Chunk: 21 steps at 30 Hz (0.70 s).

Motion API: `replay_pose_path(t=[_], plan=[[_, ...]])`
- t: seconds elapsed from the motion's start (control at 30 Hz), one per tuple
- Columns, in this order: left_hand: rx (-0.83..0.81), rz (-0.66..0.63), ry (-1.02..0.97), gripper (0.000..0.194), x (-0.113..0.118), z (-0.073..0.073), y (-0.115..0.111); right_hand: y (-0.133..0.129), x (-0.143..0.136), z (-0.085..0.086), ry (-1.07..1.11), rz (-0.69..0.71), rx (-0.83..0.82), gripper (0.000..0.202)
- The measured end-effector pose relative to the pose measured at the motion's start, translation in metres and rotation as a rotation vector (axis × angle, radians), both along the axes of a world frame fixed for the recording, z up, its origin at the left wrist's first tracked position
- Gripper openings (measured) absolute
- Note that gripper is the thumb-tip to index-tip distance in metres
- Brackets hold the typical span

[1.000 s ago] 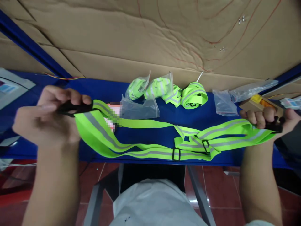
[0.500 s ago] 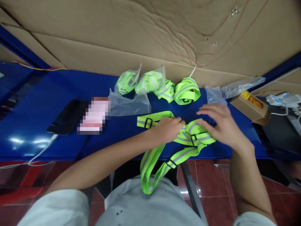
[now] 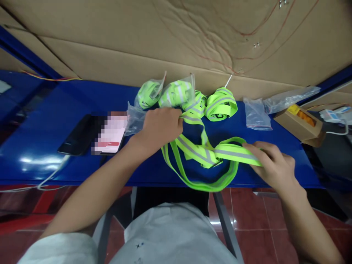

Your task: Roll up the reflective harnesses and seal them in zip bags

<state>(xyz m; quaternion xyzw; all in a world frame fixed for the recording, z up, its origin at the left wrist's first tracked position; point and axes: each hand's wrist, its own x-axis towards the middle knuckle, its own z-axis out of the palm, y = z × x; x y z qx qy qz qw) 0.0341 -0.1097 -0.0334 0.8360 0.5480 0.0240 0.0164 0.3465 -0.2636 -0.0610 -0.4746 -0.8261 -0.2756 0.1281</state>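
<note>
A tan cardboard panel [image 3: 110, 29] stands along the rear edge of the glossy blue table [image 3: 35, 121] in front of me. Across the middle of the table, near its front edge, lies my neon yellow-green fabric strap with a grey stripe [image 3: 199, 151], partly tangled; its lowest loop dips to the front edge and just crosses it in my view.

My left hand [image 3: 162, 126] is closed in a loose fist, fingers curled round part of the strap. My right hand [image 3: 275, 167], toward the table's right edge, is nearly closed, with a length of strap between thumb and fingers.

Near the right edge sits a small brown cardboard box [image 3: 295, 126]. Along the rear edge stand two clear-bagged neon bundles [image 3: 177, 93], a loose neon bundle [image 3: 196, 104] and a coiled neon roll [image 3: 221, 104], close together. A flat clear plastic bag [image 3: 257, 115] lies right of the roll, with blue surface between; another crumpled clear bag [image 3: 134, 119] is partly behind my left hand.

Left of that, a phone with a lit, blurred-out screen [image 3: 111, 135] lies just beside a black phone [image 3: 77, 135]; a broad stretch of blue runs from there to the left. A black slider buckle [image 3: 217, 164] shows at the strap's tangle.
</note>
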Motion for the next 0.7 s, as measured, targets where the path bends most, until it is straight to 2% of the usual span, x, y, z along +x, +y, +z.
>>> replay_pose_path(t=[0.07, 0.13, 0.2, 0.23, 0.27, 0.33, 0.4, 0.43, 0.47, 0.53, 0.6, 0.63, 0.7], plan=[[0.014, 0.028, -0.043, 0.035, -0.003, 0.001, 0.002, -0.001, 0.002, -0.003, 0.092, -0.090, -0.033, 0.043], [0.026, 0.007, -0.082, 0.044, -0.003, 0.001, 0.000, -0.003, 0.002, -0.002, 0.226, -0.089, -0.273, 0.051], [0.039, -0.041, -0.109, 0.054, -0.002, 0.002, -0.006, -0.008, 0.002, 0.005, 0.324, 0.017, -0.599, 0.070], [0.036, -0.079, -0.116, 0.055, -0.001, 0.003, -0.011, -0.010, 0.003, 0.010, 0.366, 0.093, -0.730, 0.072], [0.017, -0.139, -0.119, 0.054, 0.000, 0.004, -0.017, -0.013, 0.004, 0.016, 0.425, 0.154, -0.801, 0.065], [-0.062, -0.331, -0.110, 0.052, 0.002, 0.003, -0.031, -0.016, 0.012, 0.024, 0.620, 0.137, -0.707, 0.037], [-0.150, -0.532, -0.088, 0.056, 0.005, -0.003, -0.044, -0.012, 0.021, 0.023, 0.759, -0.010, -0.466, 0.024], [-0.173, -0.605, -0.075, 0.057, 0.007, -0.008, -0.050, -0.006, 0.027, 0.018, 0.753, -0.093, -0.376, 0.026], [-0.171, -0.653, -0.061, 0.056, 0.008, -0.013, -0.055, 0.001, 0.031, 0.010, 0.692, -0.132, -0.358, 0.032], [-0.111, -0.685, -0.028, 0.048, 0.008, -0.023, -0.061, 0.017, 0.040, -0.012, 0.553, -0.142, -0.500, 0.050], [-0.008, -0.676, -0.009, 0.040, -0.001, -0.026, -0.063, 0.031, 0.047, -0.035, 0.515, -0.190, -0.662, 0.058], [0.051, -0.647, -0.011, 0.037, -0.008, -0.025, -0.064, 0.036, 0.050, -0.045, 0.525, -0.216, -0.714, 0.055], [0.165, -0.554, -0.026, 0.028, -0.026, -0.018, -0.065, 0.041, 0.055, -0.058, 0.566, -0.263, -0.732, 0.050]])
